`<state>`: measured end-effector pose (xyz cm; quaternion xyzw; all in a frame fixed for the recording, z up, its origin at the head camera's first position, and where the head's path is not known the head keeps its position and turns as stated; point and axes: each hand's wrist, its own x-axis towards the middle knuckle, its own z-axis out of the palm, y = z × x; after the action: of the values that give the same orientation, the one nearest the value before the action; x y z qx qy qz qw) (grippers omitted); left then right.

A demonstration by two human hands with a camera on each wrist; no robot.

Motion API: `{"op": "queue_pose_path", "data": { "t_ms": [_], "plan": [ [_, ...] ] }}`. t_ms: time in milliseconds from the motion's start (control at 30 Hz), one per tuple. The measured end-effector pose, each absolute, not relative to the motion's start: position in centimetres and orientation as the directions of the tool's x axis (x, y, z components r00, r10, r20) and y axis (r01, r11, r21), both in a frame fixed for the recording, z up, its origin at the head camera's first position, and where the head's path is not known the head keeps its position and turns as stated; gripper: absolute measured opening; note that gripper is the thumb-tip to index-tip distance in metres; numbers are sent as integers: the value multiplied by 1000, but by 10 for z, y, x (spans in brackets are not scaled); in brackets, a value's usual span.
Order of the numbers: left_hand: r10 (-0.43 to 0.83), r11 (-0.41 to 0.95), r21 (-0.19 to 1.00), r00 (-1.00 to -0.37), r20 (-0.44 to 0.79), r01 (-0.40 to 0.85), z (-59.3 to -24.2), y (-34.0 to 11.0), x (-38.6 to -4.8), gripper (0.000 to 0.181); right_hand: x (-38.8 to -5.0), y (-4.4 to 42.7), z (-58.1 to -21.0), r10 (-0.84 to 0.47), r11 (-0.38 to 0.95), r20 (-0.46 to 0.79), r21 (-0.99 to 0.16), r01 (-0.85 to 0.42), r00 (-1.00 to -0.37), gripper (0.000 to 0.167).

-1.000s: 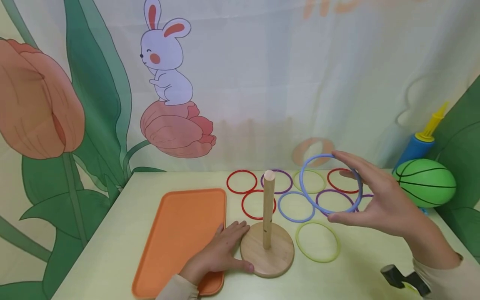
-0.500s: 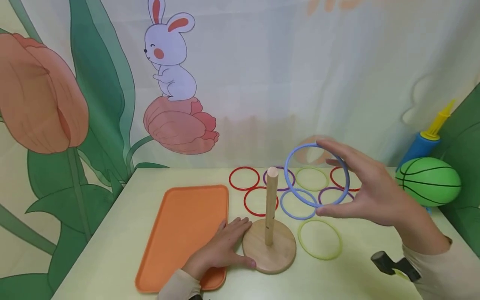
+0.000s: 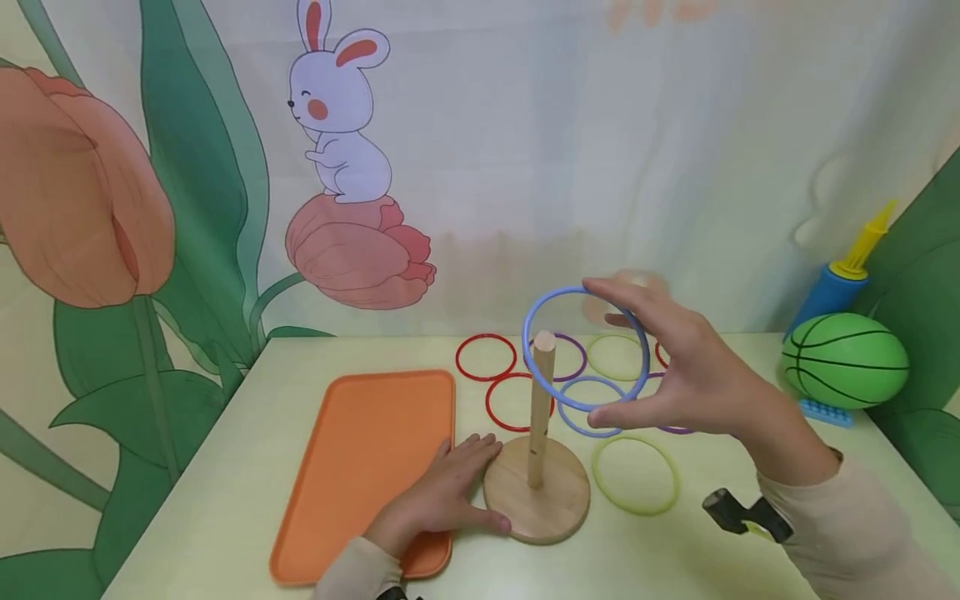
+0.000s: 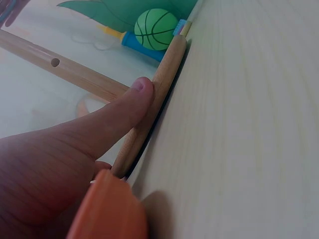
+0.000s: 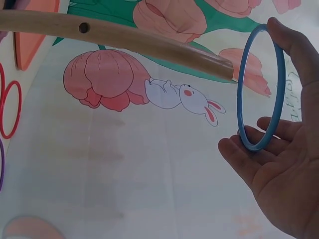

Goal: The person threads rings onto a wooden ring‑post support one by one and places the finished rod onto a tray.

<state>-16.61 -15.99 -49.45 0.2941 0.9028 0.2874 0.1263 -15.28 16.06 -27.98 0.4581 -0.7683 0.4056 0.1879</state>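
Observation:
My right hand [image 3: 682, 367] pinches a blue ring [image 5: 281, 82] between thumb and fingers and holds it upright in the air. In the head view the ring overlaps the top of a wooden post [image 3: 540, 417]; the right wrist view shows it just above the post's tip, not round it. The post rises from a round wooden base [image 3: 558, 517]. My left hand [image 3: 442, 504] lies palm down at the base's left side, fingers extended, thumb [image 4: 132, 107] touching the rim. Part of that hand is over an orange tray [image 3: 360, 467].
Several red [image 3: 457, 358], purple, blue and yellow-green rings [image 3: 647, 514] lie on the table behind and right of the stand. A green ball [image 3: 843, 360] and a blue-and-yellow pump [image 3: 840, 283] are at the back right. A printed curtain [image 3: 487, 167] hangs behind.
My right hand has carried the blue ring leftward, from over the lying rings to the top of the post. The left hand stays at the base.

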Motion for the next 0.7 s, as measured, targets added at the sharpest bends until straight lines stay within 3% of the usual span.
{"op": "queue_pose_path", "data": {
  "t_ms": [233, 700],
  "plan": [
    [598, 669, 593, -798, -71, 448, -495, -160, -166, 111, -158, 154, -286, -573, 285, 645, -421, -861, -505, 108],
    [599, 669, 586, -798, -61, 458, -494, -156, -165, 110, -161, 149, -304, -590, 342, 576, -455, -822, -565, 115]
  ]
}}
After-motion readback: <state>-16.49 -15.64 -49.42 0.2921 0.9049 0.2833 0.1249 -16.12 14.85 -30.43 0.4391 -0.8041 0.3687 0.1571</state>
